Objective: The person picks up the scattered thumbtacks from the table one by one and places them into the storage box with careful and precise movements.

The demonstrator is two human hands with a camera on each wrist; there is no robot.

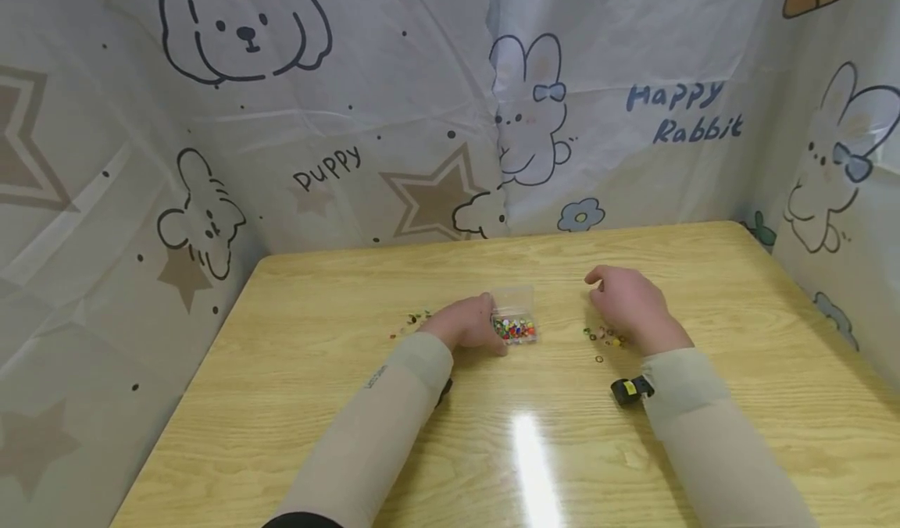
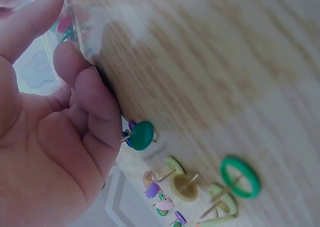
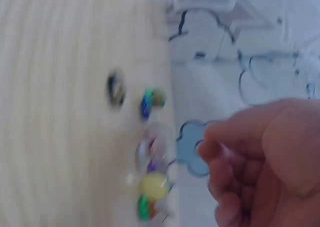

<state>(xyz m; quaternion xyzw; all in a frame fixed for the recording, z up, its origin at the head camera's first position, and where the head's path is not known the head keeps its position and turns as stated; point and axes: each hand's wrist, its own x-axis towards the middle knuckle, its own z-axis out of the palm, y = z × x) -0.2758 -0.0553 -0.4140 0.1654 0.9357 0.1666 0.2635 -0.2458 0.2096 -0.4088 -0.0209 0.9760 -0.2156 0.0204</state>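
Potentially, the open clear box [image 1: 513, 301] of thumbtacks [image 1: 516, 330], located between the hands, could tip and spill if the left hand [image 1: 468, 322], fingers and thumb gripping its side, jerks; the right hand [image 1: 631, 301] is curled, any pinched object indeterminable.

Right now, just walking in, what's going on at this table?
A person is working at the wooden table. Their left hand grips a clear box of small colourful pieces, its lid open. The right hand is near some loose pieces to the box's right; whether it pinches anything isn't clear. More loose thumbtacks lie on the box's other side.
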